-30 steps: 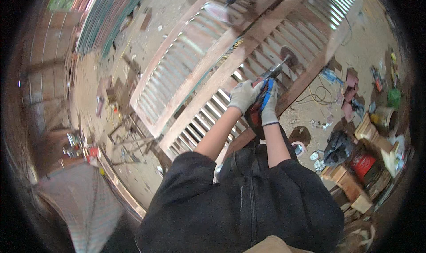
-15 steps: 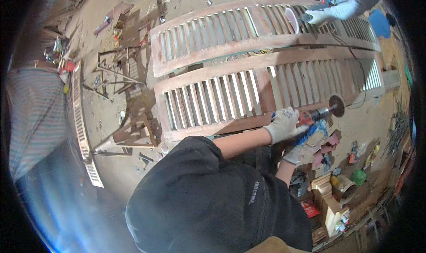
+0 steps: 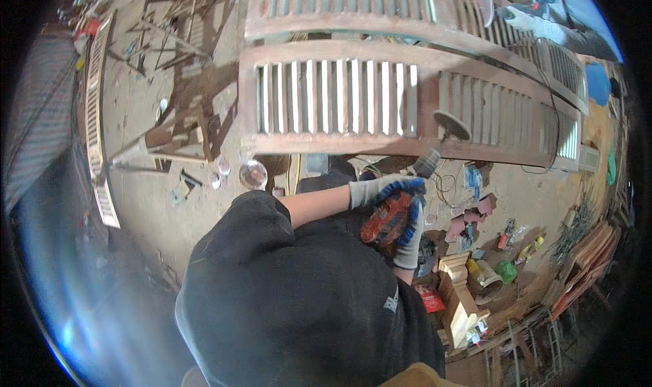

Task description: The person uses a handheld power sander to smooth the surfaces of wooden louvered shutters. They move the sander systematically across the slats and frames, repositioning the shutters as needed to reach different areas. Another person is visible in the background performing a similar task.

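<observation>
A red and black power drill (image 3: 386, 218) with a round sanding disc (image 3: 453, 125) in its chuck is held in front of my body. My left hand (image 3: 386, 187), in a white and blue work glove, is closed around the front of the drill, near the chuck. Gloved the same way, my right hand (image 3: 410, 232) wraps the drill's other side, its fingers partly hidden. The disc is tilted over the near edge of a brownish louvred shutter (image 3: 326, 144); whether it touches the wood I cannot tell. Beyond lies a second louvred shutter (image 3: 339, 26), parallel to the first.
At the far right another person's gloved hand (image 3: 526, 20) works over the far shutter. A dark cable (image 3: 553, 108) crosses the shutters. To my right stand a wooden post piece (image 3: 456, 299) and a bucket (image 3: 484, 282). Wooden trestles (image 3: 204, 132) and a narrow shutter (image 3: 95, 115) are on the left.
Both hands have drawn the drill leftward and closer to my body. Its disc has swung from pointing right to pointing away, over the near shutter. My view has shifted too.
</observation>
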Tool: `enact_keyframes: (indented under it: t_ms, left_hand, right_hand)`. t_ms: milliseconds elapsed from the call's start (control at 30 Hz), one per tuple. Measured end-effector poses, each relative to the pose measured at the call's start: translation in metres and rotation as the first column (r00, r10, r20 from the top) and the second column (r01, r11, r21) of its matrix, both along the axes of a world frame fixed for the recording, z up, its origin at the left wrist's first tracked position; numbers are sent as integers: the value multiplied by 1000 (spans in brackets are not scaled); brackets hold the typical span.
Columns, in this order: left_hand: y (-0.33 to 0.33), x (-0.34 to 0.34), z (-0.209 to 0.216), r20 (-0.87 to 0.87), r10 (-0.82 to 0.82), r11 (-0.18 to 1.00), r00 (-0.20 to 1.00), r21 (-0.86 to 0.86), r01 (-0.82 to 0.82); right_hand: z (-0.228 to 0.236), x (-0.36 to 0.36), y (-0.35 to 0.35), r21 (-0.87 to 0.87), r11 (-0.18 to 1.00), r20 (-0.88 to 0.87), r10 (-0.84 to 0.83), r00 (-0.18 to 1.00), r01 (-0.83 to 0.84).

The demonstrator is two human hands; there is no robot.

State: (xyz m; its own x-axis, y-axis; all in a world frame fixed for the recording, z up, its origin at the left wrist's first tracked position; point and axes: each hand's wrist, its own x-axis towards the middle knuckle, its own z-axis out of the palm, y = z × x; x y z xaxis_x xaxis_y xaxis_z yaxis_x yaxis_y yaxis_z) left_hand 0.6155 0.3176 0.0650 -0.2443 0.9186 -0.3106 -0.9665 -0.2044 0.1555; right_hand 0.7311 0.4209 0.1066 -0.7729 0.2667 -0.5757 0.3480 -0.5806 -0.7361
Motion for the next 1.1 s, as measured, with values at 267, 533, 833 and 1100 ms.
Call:
enact_keyframes:
  t_ms: [267,533,833,1100]
  left_hand:
    - [-5,51,17,-201,364,931,909,85,-354]
    - [55,117,35,-89,495,855,864,-128,-503]
    - [134,116,79,-357,334,939,872,50,-339]
    - [221,80,42,-227,158,986,961,81,-143]
  right_hand:
    - [23,-1,19,-9,959,-128,279,952,-282]
    - [59,33,103,103,841,-34,536,843,-531]
    - [64,58,186,-492,726,-233,422,876,-480]
    - [34,44,285,265,666,-154,743,651,-698]
